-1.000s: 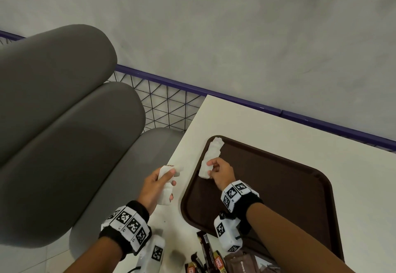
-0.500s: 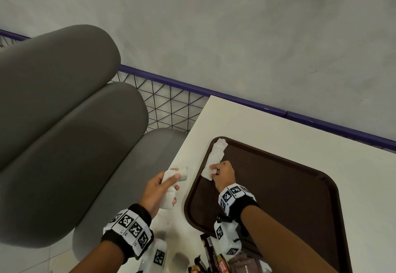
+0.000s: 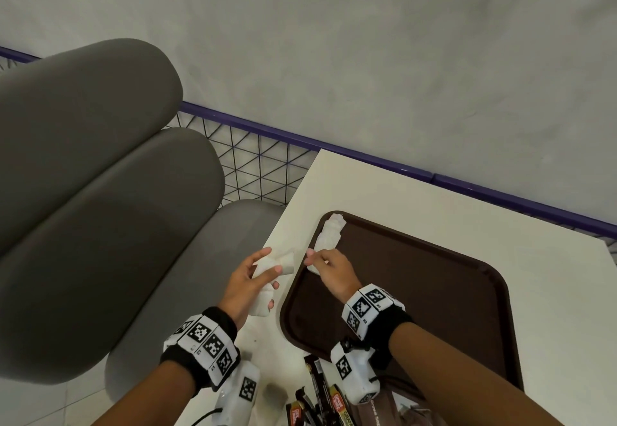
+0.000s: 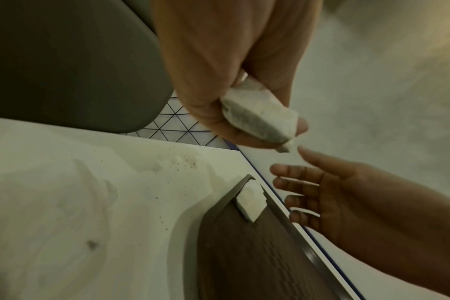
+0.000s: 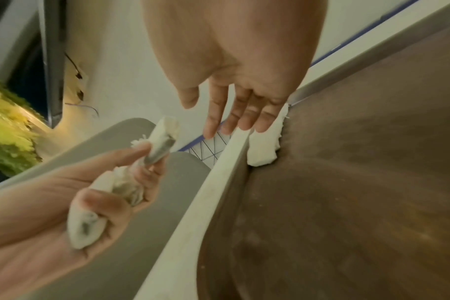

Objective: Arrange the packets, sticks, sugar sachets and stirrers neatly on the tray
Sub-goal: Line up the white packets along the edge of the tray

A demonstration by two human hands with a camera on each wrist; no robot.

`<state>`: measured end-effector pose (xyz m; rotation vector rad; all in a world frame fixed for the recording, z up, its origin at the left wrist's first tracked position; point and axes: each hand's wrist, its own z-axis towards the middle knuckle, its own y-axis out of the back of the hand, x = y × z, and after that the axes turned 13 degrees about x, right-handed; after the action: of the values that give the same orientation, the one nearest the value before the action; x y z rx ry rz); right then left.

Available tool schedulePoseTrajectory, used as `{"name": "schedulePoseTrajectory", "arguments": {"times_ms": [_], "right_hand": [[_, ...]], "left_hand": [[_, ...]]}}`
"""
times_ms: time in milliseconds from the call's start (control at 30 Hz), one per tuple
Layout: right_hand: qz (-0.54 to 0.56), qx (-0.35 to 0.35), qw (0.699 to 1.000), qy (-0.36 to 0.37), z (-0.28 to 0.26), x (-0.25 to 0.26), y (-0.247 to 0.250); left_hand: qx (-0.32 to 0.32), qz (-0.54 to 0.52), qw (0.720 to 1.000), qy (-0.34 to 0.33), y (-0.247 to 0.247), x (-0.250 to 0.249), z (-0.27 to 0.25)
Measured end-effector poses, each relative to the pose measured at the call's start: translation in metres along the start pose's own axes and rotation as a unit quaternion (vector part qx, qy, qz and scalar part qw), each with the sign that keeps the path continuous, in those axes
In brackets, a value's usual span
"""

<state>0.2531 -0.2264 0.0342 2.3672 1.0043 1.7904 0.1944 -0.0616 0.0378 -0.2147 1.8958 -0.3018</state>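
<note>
A brown tray (image 3: 417, 292) lies on the white table. A row of white sugar sachets (image 3: 329, 235) rests inside the tray's far left corner, also seen in the wrist views (image 4: 251, 200) (image 5: 265, 146). My left hand (image 3: 272, 263) hovers over the table just left of the tray and grips a bunch of white sachets (image 3: 263, 288) (image 4: 257, 113) (image 5: 121, 182). My right hand (image 3: 314, 258) is over the tray's left rim, fingers straight (image 5: 239, 113) and holding nothing, its tips a short gap from the left hand's sachets.
Dark stick packets (image 3: 315, 385) and a brown packet (image 3: 377, 409) lie at the tray's near left corner. A grey cushioned chair (image 3: 100, 208) stands left of the table. A purple rail with wire mesh (image 3: 250, 171) runs behind, and the table's left edge is close to my left hand.
My right hand has let go of the sachets on the tray and moved left toward my left hand. The left hand has shifted slightly right with its sachets.
</note>
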Motion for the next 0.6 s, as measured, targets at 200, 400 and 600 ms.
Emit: {"name": "schedulePoseTrajectory", "arguments": {"times_ms": [200,400,600], "right_hand": [[0.086,0.023,0.995,0.043,-0.004,0.012,-0.008],[0.17,-0.005,0.981,0.088,-0.008,0.013,-0.013],[0.113,-0.029,0.988,0.098,-0.003,-0.002,-0.01]], "left_hand": [[0.012,0.03,0.999,0.022,-0.009,-0.004,-0.002],[0.006,0.072,0.996,0.046,-0.009,-0.004,-0.005],[-0.003,0.015,0.998,0.063,-0.009,-0.003,-0.002]]}}
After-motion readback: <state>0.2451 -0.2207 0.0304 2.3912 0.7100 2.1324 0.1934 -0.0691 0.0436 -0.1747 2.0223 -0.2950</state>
